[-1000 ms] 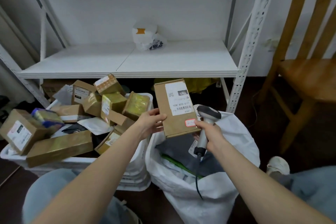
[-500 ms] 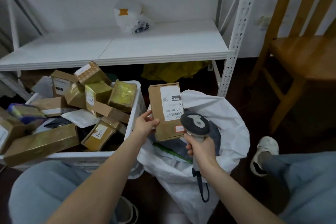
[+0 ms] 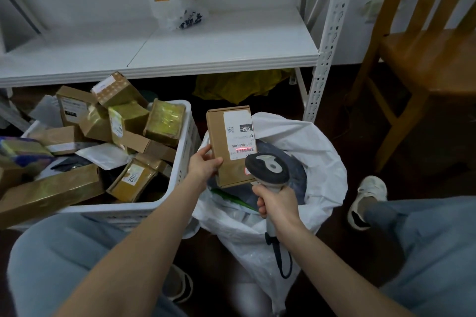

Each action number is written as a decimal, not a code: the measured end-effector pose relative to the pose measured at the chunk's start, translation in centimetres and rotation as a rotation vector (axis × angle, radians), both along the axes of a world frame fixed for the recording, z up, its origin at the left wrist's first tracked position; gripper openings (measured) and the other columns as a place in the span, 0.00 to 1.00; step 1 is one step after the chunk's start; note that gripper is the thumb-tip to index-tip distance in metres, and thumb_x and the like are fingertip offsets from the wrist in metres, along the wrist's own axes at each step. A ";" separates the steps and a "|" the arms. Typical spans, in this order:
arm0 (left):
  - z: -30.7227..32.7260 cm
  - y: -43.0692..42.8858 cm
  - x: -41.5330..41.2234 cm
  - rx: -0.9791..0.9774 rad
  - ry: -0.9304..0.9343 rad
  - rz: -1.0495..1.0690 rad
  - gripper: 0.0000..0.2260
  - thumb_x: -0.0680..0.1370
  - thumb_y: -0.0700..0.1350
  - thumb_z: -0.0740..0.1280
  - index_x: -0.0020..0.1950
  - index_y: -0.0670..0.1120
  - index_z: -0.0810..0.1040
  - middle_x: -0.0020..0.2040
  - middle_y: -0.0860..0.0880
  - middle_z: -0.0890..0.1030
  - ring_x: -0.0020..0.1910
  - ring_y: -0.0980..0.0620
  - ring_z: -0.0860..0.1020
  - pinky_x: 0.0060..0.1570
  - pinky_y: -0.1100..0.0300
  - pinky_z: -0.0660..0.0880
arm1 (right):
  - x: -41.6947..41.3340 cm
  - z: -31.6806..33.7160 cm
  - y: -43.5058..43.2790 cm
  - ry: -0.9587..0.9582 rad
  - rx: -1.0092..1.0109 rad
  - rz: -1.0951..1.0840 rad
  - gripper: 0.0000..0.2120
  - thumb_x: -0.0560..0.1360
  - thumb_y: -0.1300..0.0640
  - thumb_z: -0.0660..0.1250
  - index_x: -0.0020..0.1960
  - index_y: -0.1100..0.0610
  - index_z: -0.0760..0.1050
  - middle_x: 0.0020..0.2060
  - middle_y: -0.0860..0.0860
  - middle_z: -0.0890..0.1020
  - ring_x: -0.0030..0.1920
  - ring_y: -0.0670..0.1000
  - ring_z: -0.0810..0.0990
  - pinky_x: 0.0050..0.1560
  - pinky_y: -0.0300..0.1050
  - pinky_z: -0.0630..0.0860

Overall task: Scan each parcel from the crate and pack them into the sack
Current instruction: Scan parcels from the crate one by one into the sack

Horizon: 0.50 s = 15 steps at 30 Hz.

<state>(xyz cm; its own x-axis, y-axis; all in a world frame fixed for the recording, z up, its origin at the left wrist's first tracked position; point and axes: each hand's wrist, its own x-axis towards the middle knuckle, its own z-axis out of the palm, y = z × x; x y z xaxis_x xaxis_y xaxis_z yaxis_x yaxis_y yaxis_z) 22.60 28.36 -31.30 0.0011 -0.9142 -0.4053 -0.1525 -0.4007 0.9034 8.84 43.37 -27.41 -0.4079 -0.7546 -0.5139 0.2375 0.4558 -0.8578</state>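
Observation:
My left hand (image 3: 204, 165) grips the left edge of a flat brown cardboard parcel (image 3: 222, 141), held upright above the open white sack (image 3: 313, 162). Its white label faces me, and a red scan line glows across the barcode. My right hand (image 3: 277, 203) grips the handle of a grey barcode scanner (image 3: 268, 168), whose head points at the label from just below and hides the parcel's lower right corner. Dark and grey bagged parcels lie inside the sack. To the left stands the white plastic crate (image 3: 184, 159), heaped with several brown and gold-taped boxes.
A white metal shelf (image 3: 219, 54) runs across the back with a white plastic bag (image 3: 177, 8) on it. A wooden chair (image 3: 425, 59) stands at the right. My knees in blue jeans and a white shoe (image 3: 367, 201) frame the sack. The scanner cable hangs down.
The parcel has come down from in front of the shelf to just above the sack. The scanner has swung round so its head faces the label, and the red line now lights the barcode.

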 end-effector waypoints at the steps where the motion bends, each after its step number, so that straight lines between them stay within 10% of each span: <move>1: 0.0 0.0 0.0 0.000 -0.004 -0.002 0.30 0.76 0.33 0.68 0.75 0.45 0.64 0.57 0.43 0.79 0.59 0.42 0.78 0.58 0.43 0.76 | 0.0 0.0 0.0 0.000 0.003 0.004 0.03 0.72 0.62 0.70 0.41 0.63 0.78 0.24 0.51 0.75 0.22 0.46 0.71 0.25 0.39 0.68; 15: 0.3 0.1 -0.5 -0.017 -0.058 -0.051 0.27 0.76 0.33 0.67 0.74 0.46 0.66 0.49 0.47 0.78 0.56 0.45 0.77 0.57 0.46 0.77 | -0.3 -0.7 -0.5 -0.036 0.022 0.009 0.06 0.71 0.64 0.69 0.36 0.60 0.75 0.23 0.50 0.73 0.21 0.46 0.69 0.25 0.39 0.67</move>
